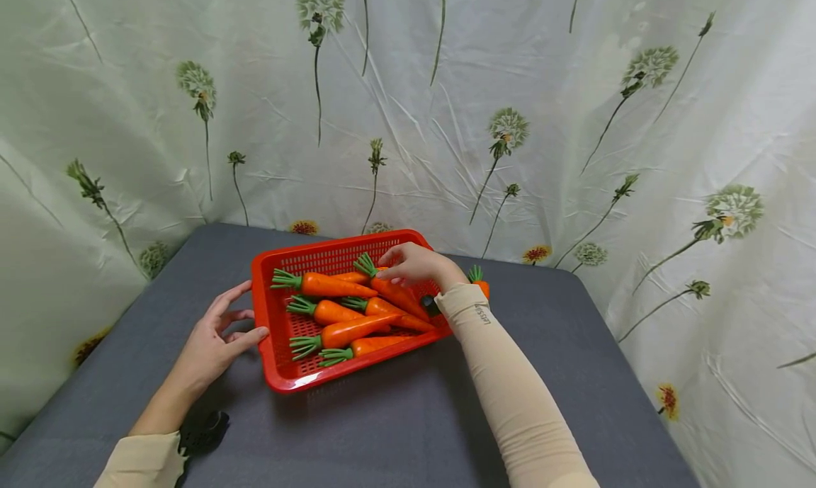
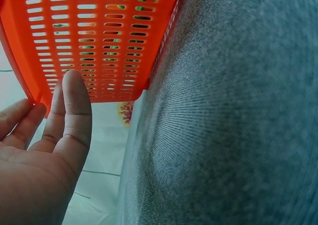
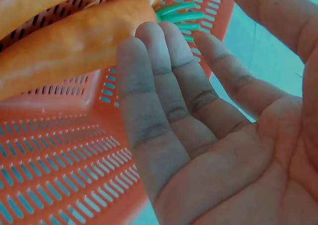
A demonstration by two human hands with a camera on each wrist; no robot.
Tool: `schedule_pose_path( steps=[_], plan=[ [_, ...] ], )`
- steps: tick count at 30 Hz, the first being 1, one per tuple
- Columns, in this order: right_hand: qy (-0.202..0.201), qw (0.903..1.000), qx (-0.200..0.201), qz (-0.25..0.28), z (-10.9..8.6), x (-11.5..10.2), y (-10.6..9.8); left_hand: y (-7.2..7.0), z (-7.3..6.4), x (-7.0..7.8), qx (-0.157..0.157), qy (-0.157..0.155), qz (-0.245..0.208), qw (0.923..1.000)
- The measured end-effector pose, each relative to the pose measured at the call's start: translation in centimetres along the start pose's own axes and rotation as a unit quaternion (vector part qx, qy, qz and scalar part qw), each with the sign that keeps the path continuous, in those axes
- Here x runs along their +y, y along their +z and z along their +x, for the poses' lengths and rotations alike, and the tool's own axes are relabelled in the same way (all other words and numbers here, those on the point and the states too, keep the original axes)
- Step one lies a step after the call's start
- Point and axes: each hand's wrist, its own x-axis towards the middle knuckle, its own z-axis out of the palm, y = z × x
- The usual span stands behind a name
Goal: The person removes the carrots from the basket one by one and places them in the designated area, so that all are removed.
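A red slotted plastic basket (image 1: 290, 383) holds several orange carrots (image 1: 357, 330) with green stem tops. At the basket's left end, my left hand (image 1: 213, 339) touches the rim with its fingertips and thumb spread apart. In the left wrist view, the fingers (image 2: 77, 106) stand nearly straight beside the slotted wall. My right hand (image 1: 417, 265) is over the back right part of the basket, close to the carrot (image 1: 395, 294) lying there. In the right wrist view its fingers are loosely extended beside a carrot (image 3: 74, 41), and nothing lies in the palm.
Another carrot (image 1: 482, 286) lies outside the basket on the right, partly hidden by the right wrist. A grey cloth covers the table (image 1: 382, 431). Behind it hangs a pale curtain (image 1: 414, 120) with a dandelion print.
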Motion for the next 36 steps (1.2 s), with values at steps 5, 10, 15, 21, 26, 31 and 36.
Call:
schedule_pose_path(
  steps=[5,10,15,21,26,31,36],
  plan=[
    [-0.007,1.0000,-0.004,-0.002,0.5,-0.5,0.4,0.0,0.0,0.0,0.003,0.001,0.000,1.0000],
    [-0.025,0.9996,-0.013,-0.006,1.0,-0.8,0.7,0.0,0.1,0.1,0.004,0.002,0.001,1.0000],
    [-0.040,0.9988,-0.025,-0.013,1.5,-1.0,1.1,0.0,0.2,0.1,0.003,-0.001,0.001,1.0000],
    [-0.044,0.9987,-0.024,-0.007,2.1,-1.5,1.5,0.1,0.2,0.0,0.004,-0.001,-0.003,1.0000],
    [-0.043,0.9987,-0.027,-0.005,2.6,-1.9,1.8,0.1,0.2,0.0,0.004,0.000,-0.004,1.0000],
    [-0.051,0.9980,-0.036,0.005,3.1,-2.1,2.2,0.0,0.2,0.0,0.003,0.002,-0.006,1.0000],
    [-0.067,0.9967,-0.042,0.019,3.8,-2.0,2.5,0.0,0.1,-0.2,0.006,0.004,-0.002,1.0000]
  ],
)
